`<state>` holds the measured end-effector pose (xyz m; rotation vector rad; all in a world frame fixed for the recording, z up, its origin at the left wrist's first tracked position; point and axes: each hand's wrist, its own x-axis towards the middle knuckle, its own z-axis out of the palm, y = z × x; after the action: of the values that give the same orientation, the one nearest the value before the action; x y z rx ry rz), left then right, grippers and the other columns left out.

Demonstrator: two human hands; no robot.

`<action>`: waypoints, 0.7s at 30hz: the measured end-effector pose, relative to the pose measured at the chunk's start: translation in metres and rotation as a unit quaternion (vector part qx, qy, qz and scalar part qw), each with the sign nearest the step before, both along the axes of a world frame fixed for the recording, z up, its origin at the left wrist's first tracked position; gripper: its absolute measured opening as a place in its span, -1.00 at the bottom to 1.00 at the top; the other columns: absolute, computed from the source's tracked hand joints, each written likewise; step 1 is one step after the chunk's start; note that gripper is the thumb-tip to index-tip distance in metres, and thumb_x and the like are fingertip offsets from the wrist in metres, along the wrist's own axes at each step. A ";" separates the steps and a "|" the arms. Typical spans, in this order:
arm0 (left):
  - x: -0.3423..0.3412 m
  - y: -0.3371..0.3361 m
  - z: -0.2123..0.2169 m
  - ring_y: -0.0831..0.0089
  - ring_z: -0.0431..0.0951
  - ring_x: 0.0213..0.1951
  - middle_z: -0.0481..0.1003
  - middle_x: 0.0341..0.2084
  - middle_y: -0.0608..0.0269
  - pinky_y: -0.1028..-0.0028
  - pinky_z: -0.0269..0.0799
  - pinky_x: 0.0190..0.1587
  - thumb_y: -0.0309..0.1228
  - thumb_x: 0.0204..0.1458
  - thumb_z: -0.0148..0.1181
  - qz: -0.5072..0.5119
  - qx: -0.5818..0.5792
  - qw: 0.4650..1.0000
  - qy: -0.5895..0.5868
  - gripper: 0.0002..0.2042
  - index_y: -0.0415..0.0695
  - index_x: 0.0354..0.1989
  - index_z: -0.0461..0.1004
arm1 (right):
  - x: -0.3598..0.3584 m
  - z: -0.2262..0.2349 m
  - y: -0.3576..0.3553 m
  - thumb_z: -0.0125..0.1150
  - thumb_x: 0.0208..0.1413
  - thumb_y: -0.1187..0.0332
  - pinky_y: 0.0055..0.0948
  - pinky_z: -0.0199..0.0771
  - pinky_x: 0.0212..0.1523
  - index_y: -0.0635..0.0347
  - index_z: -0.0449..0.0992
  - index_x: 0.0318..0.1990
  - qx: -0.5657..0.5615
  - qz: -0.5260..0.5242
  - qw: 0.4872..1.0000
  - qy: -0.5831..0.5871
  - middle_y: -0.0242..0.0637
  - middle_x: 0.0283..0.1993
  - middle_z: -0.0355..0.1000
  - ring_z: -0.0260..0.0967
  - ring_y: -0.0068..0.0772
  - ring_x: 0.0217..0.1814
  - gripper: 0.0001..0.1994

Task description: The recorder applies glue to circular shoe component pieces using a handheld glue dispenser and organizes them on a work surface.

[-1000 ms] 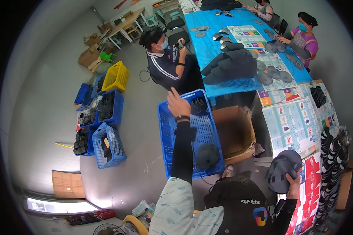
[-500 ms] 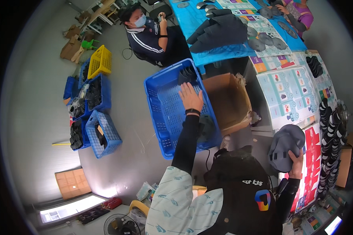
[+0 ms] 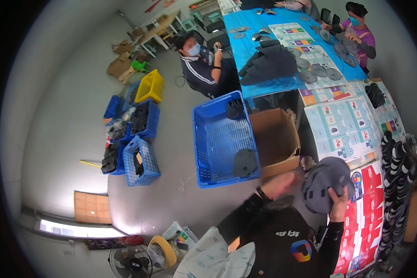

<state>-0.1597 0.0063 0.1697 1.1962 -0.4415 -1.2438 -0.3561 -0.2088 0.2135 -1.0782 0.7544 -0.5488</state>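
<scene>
In my right hand (image 3: 339,204) is a dark grey fabric cap (image 3: 322,185), possibly more than one layered together, with small black patches; my fingers close on its right edge. My left hand (image 3: 282,184) is smeared by motion just left of the cap, its fingers unclear. A large blue plastic crate (image 3: 204,153) sits on the floor to the left. Inside its near right corner lies a grey cap (image 3: 244,163), and at its far right corner stand several dark curved pieces (image 3: 235,109).
An open cardboard box (image 3: 275,129) adjoins the crate's right side. Printed sheets (image 3: 343,129) cover the worktop at right, beside rows of dark curved pieces (image 3: 394,185). Beyond, a blue-covered table (image 3: 245,51) carries a dark pile (image 3: 271,65). One person (image 3: 204,69) sits near it; another (image 3: 361,41) works opposite.
My left hand has moved from above the crate back toward the cap in my right hand. The view has shifted, and the cap in the crate now shows fully.
</scene>
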 end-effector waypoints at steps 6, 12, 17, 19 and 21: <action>-0.078 -0.010 0.025 0.38 0.52 0.03 0.50 0.06 0.20 0.37 0.44 0.10 -0.11 0.41 -0.08 0.094 -0.003 0.992 0.088 -0.51 -0.22 0.32 0.30 | -0.035 -0.011 0.022 0.31 0.05 0.70 -0.43 0.45 0.18 0.20 0.38 0.28 0.062 0.047 0.996 -0.047 -0.30 0.18 0.46 0.44 -0.41 0.16 -0.41; -0.063 0.034 0.032 0.53 0.56 -0.11 0.59 -0.10 0.22 0.50 0.47 -0.02 -0.06 0.39 -0.04 0.174 0.068 0.981 -0.058 -0.52 -0.21 0.22 0.43 | -0.079 -0.025 0.009 0.29 0.05 0.72 -0.39 0.53 0.12 0.18 0.37 0.29 0.052 0.039 0.997 -0.039 -0.25 0.17 0.47 0.48 -0.34 0.12 -0.39; -0.040 0.044 0.069 0.64 0.42 -0.57 0.46 -0.64 0.41 0.55 0.32 -0.45 -0.03 0.39 -0.05 0.286 0.239 0.880 -0.296 -0.52 -0.22 0.00 0.62 | -0.089 -0.018 0.011 0.32 0.05 0.69 -0.43 0.45 0.16 0.27 0.40 0.24 0.013 0.002 1.000 -0.006 -0.27 0.14 0.47 0.44 -0.39 0.12 -0.44; -0.006 0.051 0.078 0.68 0.16 -0.73 0.20 -0.82 0.53 0.55 0.10 -0.59 0.03 0.37 -0.04 0.312 0.129 0.925 -0.173 -0.46 -0.23 -0.15 0.68 | -0.081 -0.016 0.017 0.33 0.04 0.68 -0.43 0.42 0.18 0.27 0.40 0.24 -0.002 0.001 1.000 -0.002 -0.25 0.15 0.46 0.42 -0.40 0.14 -0.45; 0.015 0.048 0.095 0.66 0.15 -0.75 0.28 -0.79 0.49 0.57 0.08 -0.60 0.06 0.36 -0.04 0.266 0.031 0.957 -0.106 -0.43 -0.25 -0.12 0.68 | -0.078 -0.022 0.017 0.29 0.09 0.66 -0.42 0.50 0.10 0.22 0.34 0.31 0.001 0.000 1.000 0.007 -0.23 0.15 0.47 0.46 -0.33 0.09 -0.41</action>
<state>-0.1447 0.0547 0.2646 1.3949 -0.2115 -0.6718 -0.4344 -0.1916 0.1920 -1.0818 0.7660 -0.5417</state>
